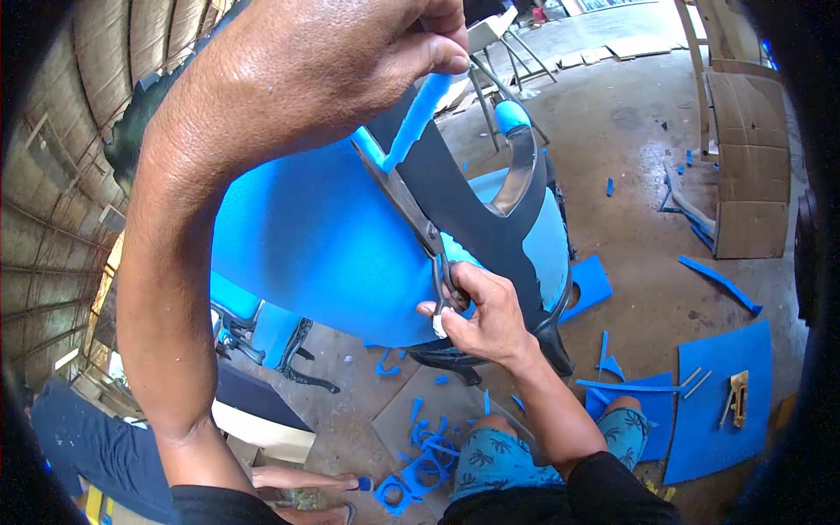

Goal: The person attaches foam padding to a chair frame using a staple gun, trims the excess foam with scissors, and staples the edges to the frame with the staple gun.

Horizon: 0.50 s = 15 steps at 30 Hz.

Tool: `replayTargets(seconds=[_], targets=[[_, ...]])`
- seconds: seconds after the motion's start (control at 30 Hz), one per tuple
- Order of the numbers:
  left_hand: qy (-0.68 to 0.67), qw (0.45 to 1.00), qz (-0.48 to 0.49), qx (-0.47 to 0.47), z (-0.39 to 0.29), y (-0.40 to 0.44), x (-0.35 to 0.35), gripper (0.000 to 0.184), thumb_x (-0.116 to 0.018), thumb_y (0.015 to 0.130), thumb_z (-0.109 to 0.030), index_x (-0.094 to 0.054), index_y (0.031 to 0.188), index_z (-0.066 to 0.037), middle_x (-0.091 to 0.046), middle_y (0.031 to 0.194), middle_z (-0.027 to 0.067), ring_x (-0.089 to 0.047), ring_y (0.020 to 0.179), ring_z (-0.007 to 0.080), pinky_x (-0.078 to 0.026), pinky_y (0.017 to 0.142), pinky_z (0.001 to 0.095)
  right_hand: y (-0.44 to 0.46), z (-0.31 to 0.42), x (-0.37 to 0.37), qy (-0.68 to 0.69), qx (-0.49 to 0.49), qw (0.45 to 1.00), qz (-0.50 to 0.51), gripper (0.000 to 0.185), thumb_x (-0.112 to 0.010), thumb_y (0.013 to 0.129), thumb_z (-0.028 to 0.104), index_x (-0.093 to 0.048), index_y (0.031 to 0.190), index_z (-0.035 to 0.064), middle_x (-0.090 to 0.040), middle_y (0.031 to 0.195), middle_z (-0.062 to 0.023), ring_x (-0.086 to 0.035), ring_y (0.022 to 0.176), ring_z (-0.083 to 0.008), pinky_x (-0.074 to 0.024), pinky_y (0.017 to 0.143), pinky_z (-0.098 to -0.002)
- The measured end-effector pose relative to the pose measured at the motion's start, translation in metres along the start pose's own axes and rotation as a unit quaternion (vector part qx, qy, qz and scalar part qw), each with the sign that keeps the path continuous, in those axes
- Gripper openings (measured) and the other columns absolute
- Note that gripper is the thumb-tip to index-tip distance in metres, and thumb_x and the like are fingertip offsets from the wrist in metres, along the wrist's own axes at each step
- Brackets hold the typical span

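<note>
My right hand (490, 315) is closed on the handles of dark metal scissors (407, 206). Their blades lie along the edge of a large blue sheet (306, 245), beside a dark panel (468, 197) on a chair. High in the view, my left hand (437, 44) pinches a narrow blue strip (416, 122), which runs down to the sheet's edge near the blades. A curved chair arm (518, 175) with a blue pad (511, 115) stands to the right of the panel.
Blue scraps (429, 468) lie on the floor below. At the right are a flat blue sheet (722, 394) and a cardboard piece (751, 166). Another blue chair (280, 332) stands at the left. Another person's dark clothing (96, 437) shows at lower left.
</note>
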<state>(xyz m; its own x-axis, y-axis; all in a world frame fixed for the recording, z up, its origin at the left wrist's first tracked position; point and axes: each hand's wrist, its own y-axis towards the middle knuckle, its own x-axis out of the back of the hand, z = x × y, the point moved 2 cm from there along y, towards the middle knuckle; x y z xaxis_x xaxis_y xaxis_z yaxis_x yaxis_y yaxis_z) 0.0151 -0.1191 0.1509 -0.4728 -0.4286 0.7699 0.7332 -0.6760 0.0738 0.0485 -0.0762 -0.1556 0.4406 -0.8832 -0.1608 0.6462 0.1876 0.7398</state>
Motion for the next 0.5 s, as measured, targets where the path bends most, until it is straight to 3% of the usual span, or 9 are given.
replayTargets(seconds=[0.37,0.47,0.5], targets=[[0.002,0.999,-0.037,-0.038,-0.002,-0.003,0.005,0.014,-0.073,0.093,-0.014,-0.071,0.091,-0.001,-0.061,0.082,0.0117,-0.06,0.075,0.0283,-0.048,0.067,0.0405,-0.001,0.003,0.006,-0.015,0.0,1.0,0.003,0.037,-0.084,0.076,0.024,-0.053,0.077,0.0035,-0.051,0.068,-0.0097,-0.05,0.059,-0.0241,-0.0426,0.056,-0.0377],[-0.005,0.999,-0.002,0.046,0.0,-0.001,0.004,0.014,-0.074,0.092,-0.014,-0.07,0.09,0.0,-0.061,0.082,0.0118,-0.06,0.074,0.0275,-0.048,0.066,0.04,0.002,-0.002,0.006,0.001,-0.009,1.0,0.007,0.034,-0.081,0.077,0.022,-0.053,0.077,0.0031,-0.05,0.068,-0.0109,-0.05,0.059,-0.0249,-0.0429,0.056,-0.0381],[-0.002,1.0,-0.024,0.007,0.002,-0.003,0.004,0.013,-0.074,0.092,-0.013,-0.07,0.09,0.0,-0.062,0.082,0.0119,-0.061,0.073,0.0269,-0.048,0.065,0.0392,0.002,-0.003,0.007,0.001,0.001,1.0,0.014,0.031,-0.079,0.077,0.019,-0.053,0.077,0.003,-0.05,0.068,-0.0114,-0.05,0.058,-0.0253,-0.0433,0.057,-0.0385]])
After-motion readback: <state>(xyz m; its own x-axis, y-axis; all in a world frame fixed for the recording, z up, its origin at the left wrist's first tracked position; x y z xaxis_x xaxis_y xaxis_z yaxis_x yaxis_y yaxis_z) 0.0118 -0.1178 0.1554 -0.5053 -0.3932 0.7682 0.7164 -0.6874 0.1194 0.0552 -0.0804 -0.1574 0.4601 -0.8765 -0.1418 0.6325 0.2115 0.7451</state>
